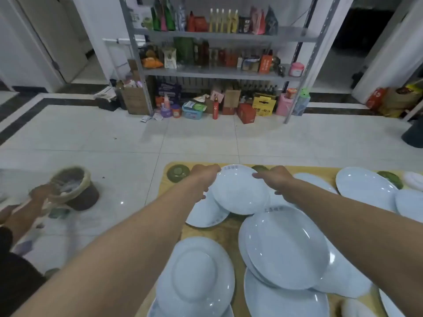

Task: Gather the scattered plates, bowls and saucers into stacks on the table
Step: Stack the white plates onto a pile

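Note:
A white plate [240, 191] with printed characters on its rim is tilted at the far middle of the wooden table [219, 232]. My left hand [204, 176] grips its left rim and my right hand [273, 178] holds its right rim. Under it lies another white plate [206, 216]. A stack of two large plates [286, 245] sits in the middle. One upside-down plate [196, 277] lies at the near left. More white plates [366, 188] spread to the right. Small green saucers [178, 172] sit along the far edge.
Another person's hand [42, 193] reaches toward a lined waste basket [73, 186] on the tiled floor at left. A metal shelf rack [219, 69] full of bottles and boxes stands beyond the table. Boxes and bags crowd the floor below it.

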A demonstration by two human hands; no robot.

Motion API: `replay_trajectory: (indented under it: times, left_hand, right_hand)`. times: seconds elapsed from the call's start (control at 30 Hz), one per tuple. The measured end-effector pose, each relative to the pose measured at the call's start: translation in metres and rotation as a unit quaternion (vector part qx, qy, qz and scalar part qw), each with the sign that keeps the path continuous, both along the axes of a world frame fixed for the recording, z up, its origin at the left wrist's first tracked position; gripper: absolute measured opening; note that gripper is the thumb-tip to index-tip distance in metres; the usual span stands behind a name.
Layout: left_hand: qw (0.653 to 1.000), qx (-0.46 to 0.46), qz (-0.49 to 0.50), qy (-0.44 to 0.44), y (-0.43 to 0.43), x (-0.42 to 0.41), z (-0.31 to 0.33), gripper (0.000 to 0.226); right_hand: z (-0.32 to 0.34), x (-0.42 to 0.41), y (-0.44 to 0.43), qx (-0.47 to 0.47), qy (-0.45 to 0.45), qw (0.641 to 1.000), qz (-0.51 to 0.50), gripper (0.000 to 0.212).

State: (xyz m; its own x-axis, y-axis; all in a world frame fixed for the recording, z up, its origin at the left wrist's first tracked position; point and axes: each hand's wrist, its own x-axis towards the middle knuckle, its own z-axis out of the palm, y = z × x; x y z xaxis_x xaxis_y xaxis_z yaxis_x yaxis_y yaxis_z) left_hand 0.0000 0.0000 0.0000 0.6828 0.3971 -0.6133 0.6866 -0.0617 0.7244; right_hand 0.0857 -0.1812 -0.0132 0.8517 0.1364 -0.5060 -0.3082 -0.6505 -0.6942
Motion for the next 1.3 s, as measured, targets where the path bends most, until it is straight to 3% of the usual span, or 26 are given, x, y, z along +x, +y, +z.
replay_trajectory:
  times: [0.23, 0.57, 0.83, 1.03, 1.3]
  left_hand:
    - [0.996, -0.068, 0.046, 0.043, -0.004, 0.041, -0.067, 0.051]
    - [0.981, -0.131, 0.139, 0.044, -0.004, 0.059, -0.101, 0.041]
    - [0.982, -0.028, 0.180, 0.043, 0.041, 0.048, -0.096, 0.038]
    - [0.981, 0.052, 0.171, 0.070, 0.083, 0.013, -0.111, 0.020]
    - [0.982, 0.087, 0.127, 0.111, 0.092, 0.001, -0.138, 0.036]
  right_hand:
    - [-0.055, 0.040, 0.000, -0.017, 0.031, 0.998, -0.058, 0.055]
    - [-0.089, 0.051, 0.007, 0.014, 0.080, 0.992, -0.099, 0.043]
    - [-0.080, 0.048, 0.053, 0.039, 0.086, 0.992, -0.081, 0.035]
    - [-0.095, 0.028, 0.096, 0.040, 0.108, 0.992, -0.056, 0.025]
    - [-0.112, 0.021, 0.111, 0.006, 0.075, 0.994, -0.075, 0.030]
